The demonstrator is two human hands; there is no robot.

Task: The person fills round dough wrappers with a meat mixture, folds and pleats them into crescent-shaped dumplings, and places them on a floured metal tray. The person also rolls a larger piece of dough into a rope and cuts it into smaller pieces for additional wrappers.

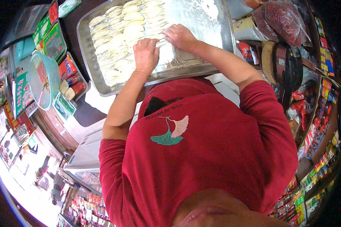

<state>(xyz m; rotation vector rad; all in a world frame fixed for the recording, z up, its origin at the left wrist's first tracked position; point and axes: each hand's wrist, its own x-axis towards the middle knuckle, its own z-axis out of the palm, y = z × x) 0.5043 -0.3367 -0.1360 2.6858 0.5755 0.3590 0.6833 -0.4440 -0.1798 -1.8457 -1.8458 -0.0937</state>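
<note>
A large metal tray (228, 31) lies in front of me, holding rows of pale, uncooked dumplings (133, 16) over its left and middle parts. White flour (209, 8) dusts its right part. My left hand (146, 54) is over the near end of the rows, fingers bent at a dumpling by the tray's middle. Just right of it, my right hand (180, 37) has its fingertips down at the same row. A pale piece of dough shows partly between the two hands. Whether either hand grips it is hidden by the fingers.
To the left stands a light-blue plastic basket (31, 76) with a pink-handled utensil and some food remains. Beside it are packets and cans (74, 91) in a tray. At the right are a clear bag of dark red food (287, 21), a round dark container (292, 66) and shelves of packaged goods.
</note>
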